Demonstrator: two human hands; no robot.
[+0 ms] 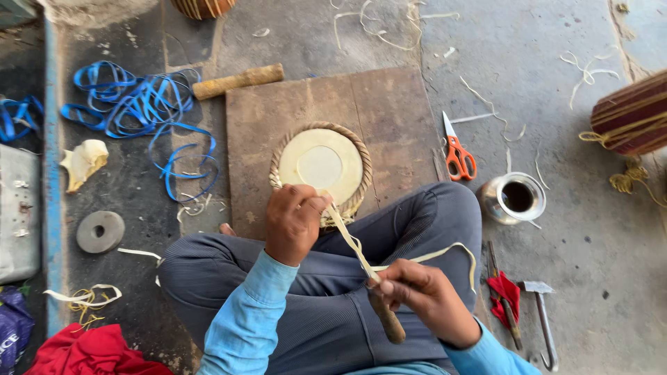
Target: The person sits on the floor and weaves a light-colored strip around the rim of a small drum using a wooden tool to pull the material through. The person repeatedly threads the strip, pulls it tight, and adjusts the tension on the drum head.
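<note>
Crossed legs (333, 278) in grey trousers fill the bottom of the view, with pale blue sleeves (246, 316) reaching forward over them. Beyond the knees a wooden board (389, 118) lies flat on the concrete floor (556, 83), and on the board sits a round drum head (321, 167), a pale skin ringed by a braided rim.

On the left side of the floor lies a tangle of blue strapping (139, 104), and near it a wooden stick (237, 80) at the board's far corner. At the right edge lies part of a striped drum body (632, 121).

Left hand (295, 222) presses on the near rim of the drum head, fingers clenched on a pale strip (347, 239) where it leaves the rim. That strip runs taut to the right hand (424, 295), whose fingers grasp a wooden-handled tool (388, 321) over the lap, with the strip's loose end curling off to the right.

Smaller things lie right of the board: a steel cup (514, 198), orange scissors (457, 153), a small hammer (542, 319) and a red rag (504, 292). A grey disc (100, 231) lies on the left.
</note>
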